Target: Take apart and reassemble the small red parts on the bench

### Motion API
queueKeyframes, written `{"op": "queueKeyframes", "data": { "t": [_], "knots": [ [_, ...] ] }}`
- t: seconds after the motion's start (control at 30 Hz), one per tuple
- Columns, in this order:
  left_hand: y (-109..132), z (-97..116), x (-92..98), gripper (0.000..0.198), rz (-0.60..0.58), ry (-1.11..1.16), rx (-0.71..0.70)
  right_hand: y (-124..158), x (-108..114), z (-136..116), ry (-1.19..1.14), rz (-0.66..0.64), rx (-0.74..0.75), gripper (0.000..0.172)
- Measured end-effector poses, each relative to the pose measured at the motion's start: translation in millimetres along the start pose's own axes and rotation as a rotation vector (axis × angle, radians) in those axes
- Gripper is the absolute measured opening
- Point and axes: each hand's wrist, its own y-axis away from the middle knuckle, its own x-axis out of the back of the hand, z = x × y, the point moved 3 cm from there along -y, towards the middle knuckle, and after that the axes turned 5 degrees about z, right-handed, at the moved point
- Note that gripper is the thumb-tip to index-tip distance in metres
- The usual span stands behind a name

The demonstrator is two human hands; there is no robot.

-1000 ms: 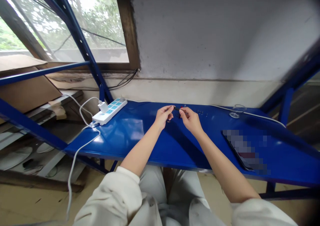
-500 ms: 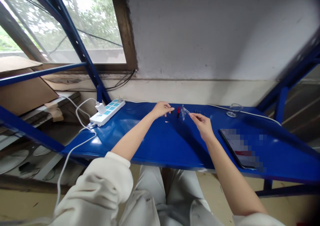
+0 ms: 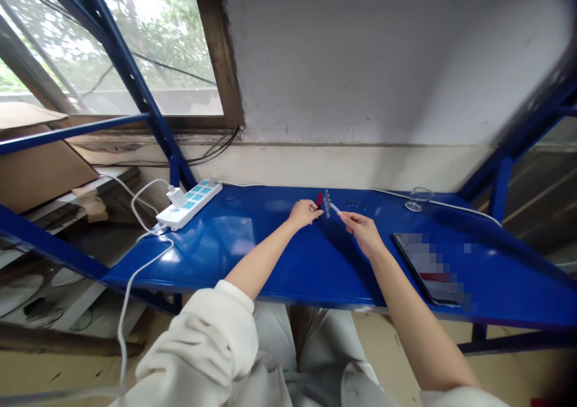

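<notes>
Nearest were the white sleeves, with both bare forearms reaching forward across the blue surface [image 3: 252, 263]. The right hand [image 3: 364, 231] pinched a thin clear rod [image 3: 335, 208] between thumb and forefinger, its other fingers curled loosely beneath. The rod's long axis ran from the fingertips up and to the left, and its far tip stopped just beside a small clear cluster [image 3: 327, 204]. The left hand [image 3: 305, 213] lay on the other side of that cluster, curled and partly closed, its fingertips pointing right. It was just below a small red piece [image 3: 320, 199], and whether it gripped anything small could not be told. The red piece and cluster stood close together between the hands, the left hand nearer the red piece and the right nearer the cluster. Farther right lay a row of small dark studs [image 3: 355, 203] and a flat dark device [image 3: 426, 269], its screen blurred. Beyond the left hand sat a white power strip [image 3: 189, 205]; a glass dish [image 3: 418, 199] stood near the wall at the right.
</notes>
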Motion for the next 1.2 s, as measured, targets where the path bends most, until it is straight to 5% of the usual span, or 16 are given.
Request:
{"op": "queueKeyframes", "data": {
  "t": [0.17, 0.57, 0.93, 1.2],
  "knots": [
    [-0.3, -6.4, -7.1, 0.02, 0.025, -0.088, 0.037, -4.2, 0.6, 2.0, 0.028, -0.078, -0.034, 0.035],
    [9.1, -3.0, -16.8, 0.013, 0.139, -0.309, -0.046, -23.9, -16.3, 10.5, 0.866, -0.063, 0.263, 0.008],
    [23.4, 7.5, -15.3, 0.024, 0.266, -0.548, -0.223, -29.1, -20.7, 24.8, 0.981, -0.022, 0.377, 0.018],
    [43.1, 20.5, -13.3, 0.033, 0.193, -0.709, -0.408, -28.7, -21.1, 28.1, 0.968, 0.001, 0.398, 0.019]
  ]
}}
